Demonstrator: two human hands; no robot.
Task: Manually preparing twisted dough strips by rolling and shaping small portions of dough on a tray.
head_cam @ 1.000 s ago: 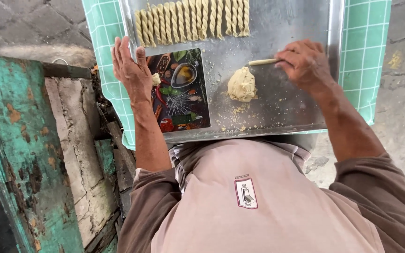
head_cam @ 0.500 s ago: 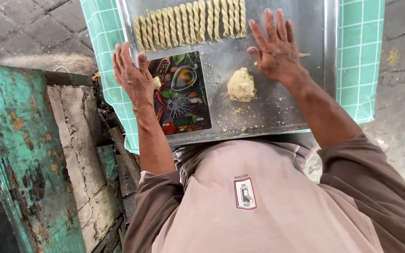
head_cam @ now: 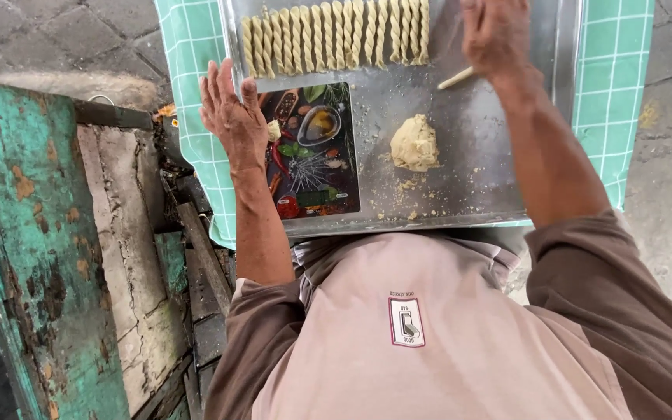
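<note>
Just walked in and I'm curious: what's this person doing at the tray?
A person is shaping dough on a metal tray that sits on a green checked cloth. The right hand is over a thin dough strand near the top of the tray. The left hand lies flat at the tray's left edge, beside a picture board. A dough lump sits mid-tray amid crumbs, and a row of twisted sticks is lined up along the far side.
</note>
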